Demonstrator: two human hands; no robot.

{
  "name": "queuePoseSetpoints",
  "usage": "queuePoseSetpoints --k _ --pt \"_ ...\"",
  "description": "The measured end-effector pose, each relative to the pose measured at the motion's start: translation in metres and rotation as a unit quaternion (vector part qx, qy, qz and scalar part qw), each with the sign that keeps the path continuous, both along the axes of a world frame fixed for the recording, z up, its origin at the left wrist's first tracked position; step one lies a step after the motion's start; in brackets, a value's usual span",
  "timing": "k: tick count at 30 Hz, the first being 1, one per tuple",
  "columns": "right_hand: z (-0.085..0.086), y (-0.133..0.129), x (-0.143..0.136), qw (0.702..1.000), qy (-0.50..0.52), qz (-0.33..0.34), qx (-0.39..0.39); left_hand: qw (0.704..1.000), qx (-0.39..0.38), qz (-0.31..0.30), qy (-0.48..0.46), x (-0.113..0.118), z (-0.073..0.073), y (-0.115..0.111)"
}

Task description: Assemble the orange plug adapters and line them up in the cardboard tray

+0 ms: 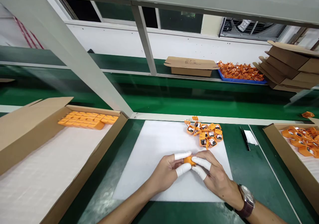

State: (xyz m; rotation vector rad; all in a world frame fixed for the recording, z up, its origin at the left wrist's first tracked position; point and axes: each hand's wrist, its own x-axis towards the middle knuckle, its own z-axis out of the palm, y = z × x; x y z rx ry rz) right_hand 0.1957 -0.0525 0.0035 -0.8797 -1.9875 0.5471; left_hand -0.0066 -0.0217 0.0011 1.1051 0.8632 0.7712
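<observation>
"How do we handle this orange piece well?"

"We'd do best to press evenly from both sides, lightly, with the white finger covers flat against it so that nothing slips or twists. It looks small and light, so we judge that steadiness matters more than force."

"And how do our hands stand?"

"Our left hand is clamped on its left side; our right hand pinches its right side, fingertips nearly meeting the left hand's."

"So the piece lies between them?"

"Yes, right at our fingertips, above the white sheet; we cannot tell whether it touches the sheet."

"What else is around?"

"Open orange cases sit just ahead of our right hand, and a cardboard box stands well left of our left hand."
</observation>
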Motion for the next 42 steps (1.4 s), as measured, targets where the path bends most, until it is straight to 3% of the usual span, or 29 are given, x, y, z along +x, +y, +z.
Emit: queuePoseSetpoints --k 5,9,12,21,31,42 --pt "0.000 0.000 0.001 0.988 0.063 0.023 -0.141 0.999 0.039 0.011 0.008 -0.004 0.002 -0.006" --pt "-0.006 0.001 0.001 0.946 0.136 0.040 -0.290 0.998 0.057 -0.007 -0.002 -0.006 0.004 -0.009" --pt "-0.009 0.001 0.000 0.923 0.148 0.045 -0.351 0.998 0.055 -0.035 -0.011 -0.006 0.006 -0.010" --pt "-0.012 -0.001 -0.004 0.930 0.156 0.026 -0.333 0.999 0.048 -0.019 -0.015 -0.002 0.000 -0.011" --pt "-0.001 0.003 0.002 0.916 0.164 0.057 -0.360 0.999 0.043 0.011 -0.012 0.005 0.000 -0.011" --pt "-0.008 0.004 -0.006 0.902 0.202 0.043 -0.379 0.996 0.084 -0.008 -0.007 0.005 0.002 -0.010"
